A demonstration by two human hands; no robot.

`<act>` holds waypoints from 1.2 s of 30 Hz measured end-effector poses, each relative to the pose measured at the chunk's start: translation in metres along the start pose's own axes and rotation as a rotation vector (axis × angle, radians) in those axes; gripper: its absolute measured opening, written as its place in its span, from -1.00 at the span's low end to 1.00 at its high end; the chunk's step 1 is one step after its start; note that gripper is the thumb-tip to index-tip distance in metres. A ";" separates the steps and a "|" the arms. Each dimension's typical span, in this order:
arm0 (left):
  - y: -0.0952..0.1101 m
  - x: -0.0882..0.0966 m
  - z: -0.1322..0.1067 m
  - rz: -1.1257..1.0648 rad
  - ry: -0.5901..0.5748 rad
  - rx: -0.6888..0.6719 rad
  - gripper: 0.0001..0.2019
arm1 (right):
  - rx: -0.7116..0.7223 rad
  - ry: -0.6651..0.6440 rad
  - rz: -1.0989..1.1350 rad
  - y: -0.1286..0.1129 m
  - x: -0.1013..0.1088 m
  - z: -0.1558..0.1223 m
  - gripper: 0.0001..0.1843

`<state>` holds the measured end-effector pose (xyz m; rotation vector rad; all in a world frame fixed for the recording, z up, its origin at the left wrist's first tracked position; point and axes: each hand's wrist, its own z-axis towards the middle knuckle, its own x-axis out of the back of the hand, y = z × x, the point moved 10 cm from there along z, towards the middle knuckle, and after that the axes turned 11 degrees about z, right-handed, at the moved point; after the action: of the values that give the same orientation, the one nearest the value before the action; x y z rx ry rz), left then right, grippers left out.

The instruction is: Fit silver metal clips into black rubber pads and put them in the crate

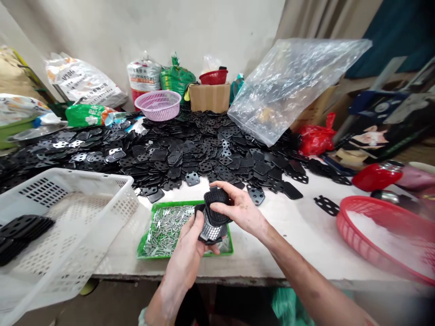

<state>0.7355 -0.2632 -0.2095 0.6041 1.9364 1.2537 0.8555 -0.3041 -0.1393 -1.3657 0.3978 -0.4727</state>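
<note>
Left hand (183, 246) closed round metal-faced plate (210, 232), lower center of frame. Right hand (239, 210) gripping black plate (217, 207) between fingers and thumb, pressed on top of it. Both over green tray (217, 247) of metal pins (165, 231). Small stack (25, 228) in white crate (115, 203), lower left. Most plates left in big loose pile (190, 149), upper middle. 2 forearms angled inward, hands touching.

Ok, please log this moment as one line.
left hand: black plate with silver grid | right hand: black textured rubber pad | beside: green tray of silver metal strips
</note>
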 end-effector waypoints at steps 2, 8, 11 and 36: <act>0.000 0.000 -0.002 0.011 -0.002 -0.009 -0.58 | -0.011 -0.061 -0.100 0.002 -0.006 0.003 -0.54; -0.006 0.011 -0.002 -0.045 0.081 0.018 -0.66 | 0.113 0.183 0.061 -0.005 0.024 0.003 -0.70; -0.004 0.011 -0.001 -0.079 0.101 0.019 -0.65 | 0.300 0.296 -0.012 -0.030 0.035 -0.014 -0.75; -0.006 0.003 0.001 -0.011 0.014 0.120 -0.68 | 0.163 -0.156 -0.263 0.002 -0.030 -0.012 -0.71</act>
<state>0.7343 -0.2625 -0.2162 0.6457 2.0349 1.1431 0.8239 -0.2980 -0.1434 -1.2912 0.0498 -0.5966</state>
